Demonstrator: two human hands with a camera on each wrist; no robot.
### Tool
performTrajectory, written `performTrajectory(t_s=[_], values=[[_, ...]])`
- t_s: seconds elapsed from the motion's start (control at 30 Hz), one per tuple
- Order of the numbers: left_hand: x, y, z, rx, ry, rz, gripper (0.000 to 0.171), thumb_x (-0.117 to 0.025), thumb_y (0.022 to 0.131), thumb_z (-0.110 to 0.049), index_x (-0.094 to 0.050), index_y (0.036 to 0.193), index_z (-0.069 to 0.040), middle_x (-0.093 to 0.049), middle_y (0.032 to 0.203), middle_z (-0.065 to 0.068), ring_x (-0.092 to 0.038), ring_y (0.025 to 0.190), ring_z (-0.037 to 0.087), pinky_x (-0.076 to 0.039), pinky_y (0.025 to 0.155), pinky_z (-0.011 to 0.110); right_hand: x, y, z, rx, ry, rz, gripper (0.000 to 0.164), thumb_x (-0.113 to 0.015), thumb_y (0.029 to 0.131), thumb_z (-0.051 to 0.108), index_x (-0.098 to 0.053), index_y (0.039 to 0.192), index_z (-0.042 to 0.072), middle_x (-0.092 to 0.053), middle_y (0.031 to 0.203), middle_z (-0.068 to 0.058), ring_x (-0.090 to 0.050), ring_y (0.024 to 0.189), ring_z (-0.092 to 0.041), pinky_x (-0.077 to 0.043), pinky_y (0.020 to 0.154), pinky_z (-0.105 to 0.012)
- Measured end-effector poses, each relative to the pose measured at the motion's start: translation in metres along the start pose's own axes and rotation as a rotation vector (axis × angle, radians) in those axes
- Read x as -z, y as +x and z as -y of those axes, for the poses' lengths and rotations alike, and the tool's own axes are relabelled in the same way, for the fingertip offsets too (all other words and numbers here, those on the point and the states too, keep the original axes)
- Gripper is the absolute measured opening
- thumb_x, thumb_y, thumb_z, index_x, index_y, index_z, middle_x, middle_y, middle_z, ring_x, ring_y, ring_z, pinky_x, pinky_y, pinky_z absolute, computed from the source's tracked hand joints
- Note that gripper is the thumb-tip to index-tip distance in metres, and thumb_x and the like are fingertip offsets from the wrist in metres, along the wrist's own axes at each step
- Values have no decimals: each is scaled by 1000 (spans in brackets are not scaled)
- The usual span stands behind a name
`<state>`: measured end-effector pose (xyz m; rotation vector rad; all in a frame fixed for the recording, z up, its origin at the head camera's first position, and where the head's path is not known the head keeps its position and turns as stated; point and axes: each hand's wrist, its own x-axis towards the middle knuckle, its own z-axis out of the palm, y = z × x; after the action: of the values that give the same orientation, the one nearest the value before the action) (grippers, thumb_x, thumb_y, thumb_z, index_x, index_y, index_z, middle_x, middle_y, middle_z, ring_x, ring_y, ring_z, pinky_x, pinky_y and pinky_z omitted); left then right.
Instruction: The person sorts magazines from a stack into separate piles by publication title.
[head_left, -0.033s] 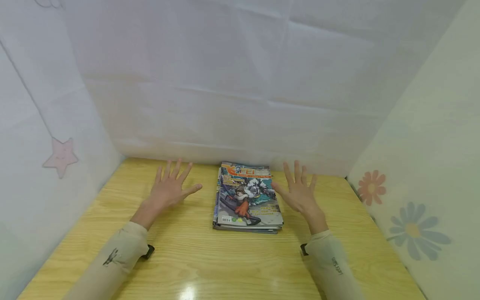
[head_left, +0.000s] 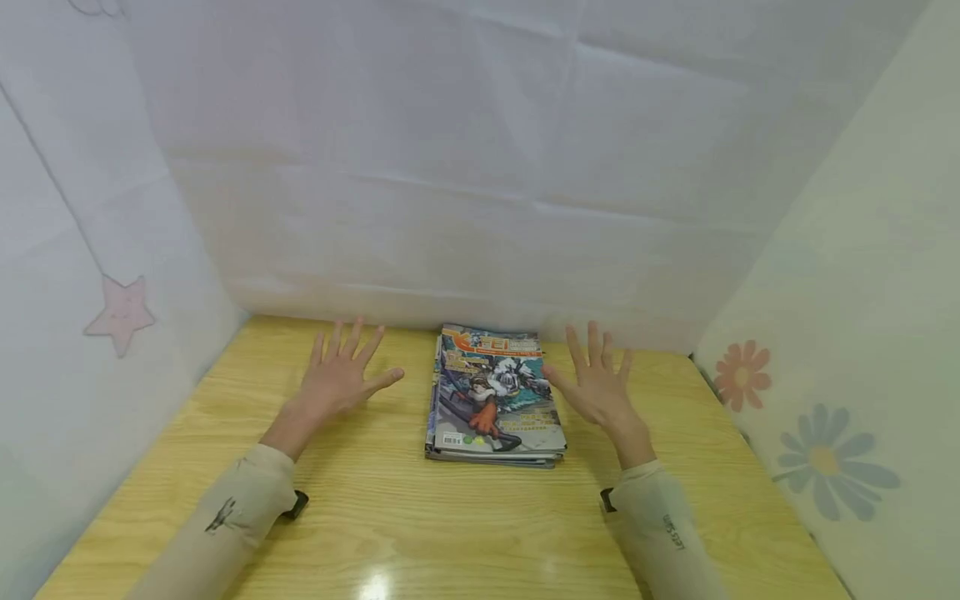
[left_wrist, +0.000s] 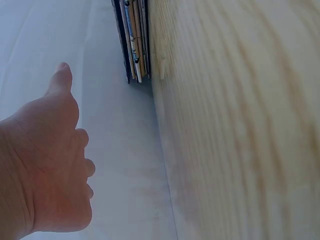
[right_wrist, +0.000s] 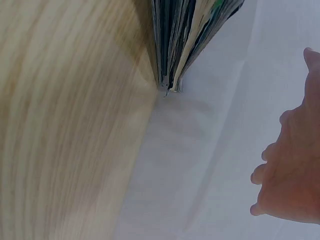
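A stack of magazines point(head_left: 495, 400) lies flat on the wooden table, the top one with a colourful comic-style cover and an orange title. To its left my left hand point(head_left: 337, 383) is spread above the table, palm down, holding nothing. My right hand point(head_left: 598, 390) is spread the same way on the other side, its thumb overlapping the stack's right edge in the head view. The left wrist view shows the page edges of the magazines point(left_wrist: 134, 40) beyond the left hand point(left_wrist: 50, 160). In the right wrist view, the magazines point(right_wrist: 187, 40) fan slightly apart, away from the right hand point(right_wrist: 295, 155).
The wooden table point(head_left: 450, 533) runs back to a creased white cloth wall point(head_left: 480, 208). Side walls stand at left and right, bearing a pink star point(head_left: 122, 312) and printed flowers point(head_left: 825, 461). Both forearms wear light sleeves, with a dark band point(head_left: 295, 505) at the left wrist.
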<state>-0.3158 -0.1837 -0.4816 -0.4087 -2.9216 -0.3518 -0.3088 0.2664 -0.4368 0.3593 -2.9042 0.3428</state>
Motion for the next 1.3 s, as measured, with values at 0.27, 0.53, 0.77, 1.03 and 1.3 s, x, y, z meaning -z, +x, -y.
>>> performTrajectory(t_s=[0.27, 0.53, 0.77, 1.03, 1.3], values=[[5, 1, -5, -13, -39, 8, 93, -32, 96, -79, -11, 165, -20, 7, 167, 19, 16, 148, 44, 16, 112, 62, 3, -4, 1, -16, 104, 51, 90, -39, 97, 74, 0, 165, 29, 10, 168, -12, 1, 150, -46, 9, 110, -72], [7, 1, -19, -65, -276, 122, 80, -47, 104, -57, -28, 160, -3, -36, 153, 32, -35, 138, 52, -28, 107, 70, 7, -12, -6, -40, 392, 331, 81, -54, 98, 64, -38, 158, 12, -50, 146, -20, -53, 126, -44, -47, 95, -61], [0, 8, -38, -54, -539, 165, 51, -60, 104, -33, -54, 141, 2, -66, 117, 18, -66, 101, 31, -57, 79, 44, 4, -3, -11, -10, 461, 351, 55, -61, 104, 31, -47, 150, 4, -60, 130, -21, -65, 105, -38, -56, 81, -50], [-14, 33, -67, -6, -675, 149, 39, -68, 97, -14, -62, 129, 6, -71, 102, 15, -70, 80, 22, -56, 69, 36, -21, 9, -25, 9, 521, 260, 47, -64, 103, 16, -51, 146, 2, -62, 123, -20, -67, 96, -29, -58, 72, -40], [-20, 46, -77, 112, -730, 190, 47, -72, 95, -21, -61, 131, 8, -70, 107, 18, -68, 90, 28, -57, 74, 38, -39, 18, -32, -125, 810, 318, 51, -67, 101, 21, -52, 148, 6, -59, 130, -19, -70, 93, -27, -58, 82, -48]])
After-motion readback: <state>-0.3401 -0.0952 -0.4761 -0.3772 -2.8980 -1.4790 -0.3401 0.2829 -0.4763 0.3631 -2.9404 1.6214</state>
